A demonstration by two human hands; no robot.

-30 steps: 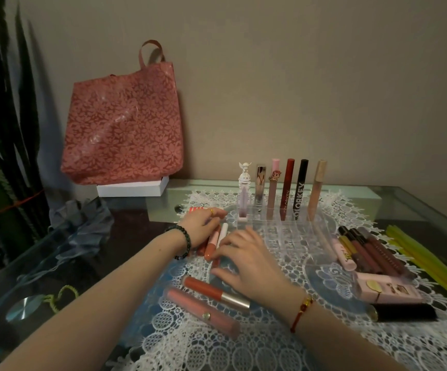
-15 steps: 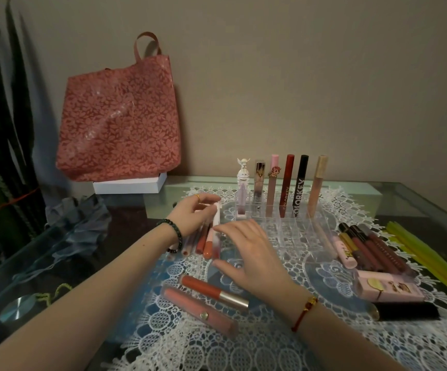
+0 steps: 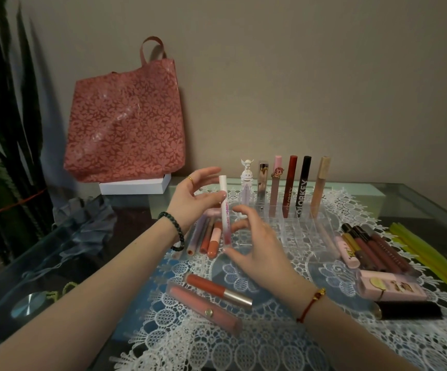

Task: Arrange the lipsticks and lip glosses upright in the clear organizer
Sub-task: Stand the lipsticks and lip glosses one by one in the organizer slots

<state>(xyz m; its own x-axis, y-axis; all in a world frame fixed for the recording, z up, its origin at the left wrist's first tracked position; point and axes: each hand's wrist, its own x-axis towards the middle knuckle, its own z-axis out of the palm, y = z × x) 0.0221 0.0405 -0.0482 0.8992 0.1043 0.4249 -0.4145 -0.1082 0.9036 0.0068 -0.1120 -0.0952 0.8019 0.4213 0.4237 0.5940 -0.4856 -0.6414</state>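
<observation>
Head view: your left hand pinches a white gloss mid-shaft, thumb and fingers closed on it. Long axis near vertical, white cap up, tinted end down, held above the lace mat just left of the organizer. Your right hand sits just beside the tube's lower end, fingers spread, not gripping anything. Six tubes stand upright in the organizer's back row. Loose tubes lie flat below your left hand
</observation>
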